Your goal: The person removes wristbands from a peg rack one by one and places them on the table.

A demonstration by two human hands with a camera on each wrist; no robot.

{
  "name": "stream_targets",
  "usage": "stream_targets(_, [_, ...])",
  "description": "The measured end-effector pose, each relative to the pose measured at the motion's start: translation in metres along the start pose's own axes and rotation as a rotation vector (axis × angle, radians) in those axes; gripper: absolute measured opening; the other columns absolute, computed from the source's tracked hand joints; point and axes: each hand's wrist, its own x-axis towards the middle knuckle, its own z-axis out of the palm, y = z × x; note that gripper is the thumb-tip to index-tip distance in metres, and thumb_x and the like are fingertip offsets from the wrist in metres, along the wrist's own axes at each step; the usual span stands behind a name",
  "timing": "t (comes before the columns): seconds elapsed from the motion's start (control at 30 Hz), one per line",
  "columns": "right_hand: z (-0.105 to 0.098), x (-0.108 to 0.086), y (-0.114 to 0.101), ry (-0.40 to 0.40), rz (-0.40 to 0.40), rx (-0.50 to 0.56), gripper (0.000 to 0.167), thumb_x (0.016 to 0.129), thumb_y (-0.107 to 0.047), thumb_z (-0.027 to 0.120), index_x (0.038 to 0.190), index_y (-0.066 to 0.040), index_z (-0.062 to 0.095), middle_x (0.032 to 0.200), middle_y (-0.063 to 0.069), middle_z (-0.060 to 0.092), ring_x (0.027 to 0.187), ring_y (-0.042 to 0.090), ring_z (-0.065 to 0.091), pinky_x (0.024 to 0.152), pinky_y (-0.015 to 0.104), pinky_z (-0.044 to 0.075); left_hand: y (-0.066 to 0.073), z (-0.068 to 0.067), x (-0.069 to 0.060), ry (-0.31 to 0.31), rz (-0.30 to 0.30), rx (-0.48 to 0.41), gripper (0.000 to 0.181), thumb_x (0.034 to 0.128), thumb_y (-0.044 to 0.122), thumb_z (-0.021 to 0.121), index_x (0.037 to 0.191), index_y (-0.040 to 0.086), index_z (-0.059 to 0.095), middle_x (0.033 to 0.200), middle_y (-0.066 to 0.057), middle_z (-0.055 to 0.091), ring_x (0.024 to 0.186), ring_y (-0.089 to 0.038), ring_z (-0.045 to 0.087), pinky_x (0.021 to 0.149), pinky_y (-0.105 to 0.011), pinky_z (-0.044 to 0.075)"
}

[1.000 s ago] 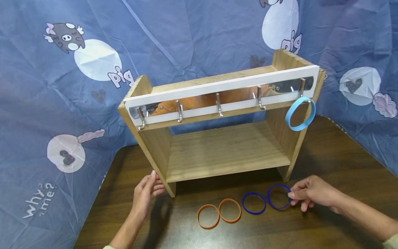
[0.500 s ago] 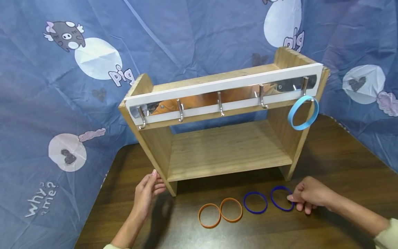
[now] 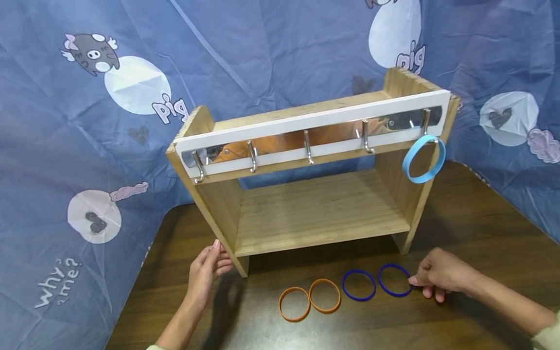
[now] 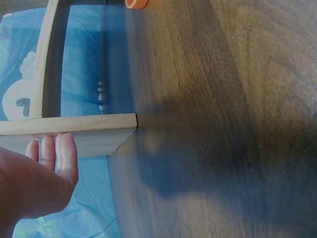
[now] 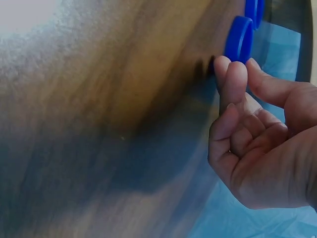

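Note:
My left hand rests with nearly straight fingers against the outer side of the wooden shelf, low on its left panel. With thumb and fingertips, my right hand pinches the right edge of a dark blue wristband on the table. In the right wrist view this blue wristband stands at the fingertips. A second dark blue wristband lies just left of it. Two orange wristbands lie side by side farther left. A light blue wristband hangs from the rightmost hook of the rack.
The white hook rack runs along the shelf's upper front, with several metal hooks; all but the rightmost carry nothing. The shelf stands on a dark wooden table. A blue printed cloth hangs behind and at both sides.
My right hand has shifted slightly toward me, and the right dark blue wristband's held edge has come down with it. My left hand and the other wristbands stay put.

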Motion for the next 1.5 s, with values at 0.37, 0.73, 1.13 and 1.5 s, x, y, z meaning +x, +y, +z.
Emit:
stream_targets(0.37, [-0.018,-0.010,-0.018,0.082,-0.058,0.068,0.023,0.088,-0.019,0.070,0.090,0.004,0.068,0.072,0.007,0.066,0.052,0.018,0.060,0.051,0.033,0.054,0.000,0.000,0.000,-0.005,0.005,0.008,0.045,0.1032,0.035,0.044,0.106,-0.009,0.052,0.091,-0.009,0.062,0.083,-0.018,0.064,0.078,-0.031,0.057])
stream_targets(0.73, [-0.032,-0.019,-0.036,0.185,-0.107,0.113,0.026,0.090,-0.021,0.068,0.100,0.003,0.069,0.082,0.008,0.072,0.057,0.017,0.063,0.056,0.030,0.054,0.001,0.000,0.000,-0.002,0.010,0.008,0.045,0.1033,0.036,0.043,0.106,-0.008,0.052,0.092,-0.009,0.062,0.083,-0.017,0.064,0.077,-0.032,0.057])
stream_targets(1.13, [-0.055,-0.035,-0.063,0.321,-0.261,0.170,0.018,0.092,-0.015,0.066,0.103,-0.002,0.069,0.085,0.002,0.074,0.061,0.023,0.067,0.058,0.030,0.055,0.000,-0.001,0.000,-0.006,0.013,0.005,0.043,0.1032,0.035,0.044,0.105,-0.008,0.052,0.091,-0.010,0.062,0.082,-0.017,0.064,0.077,-0.031,0.057])
stream_targets(1.5, [-0.062,-0.042,-0.083,0.349,-0.476,0.610,0.023,0.096,-0.001,0.056,0.117,0.005,0.062,0.102,0.008,0.073,0.064,0.024,0.067,0.061,0.030,0.054,0.000,0.000,-0.001,-0.008,0.012,0.016,0.044,0.1032,0.035,0.043,0.106,-0.008,0.052,0.092,-0.010,0.062,0.083,-0.018,0.063,0.078,-0.032,0.057])
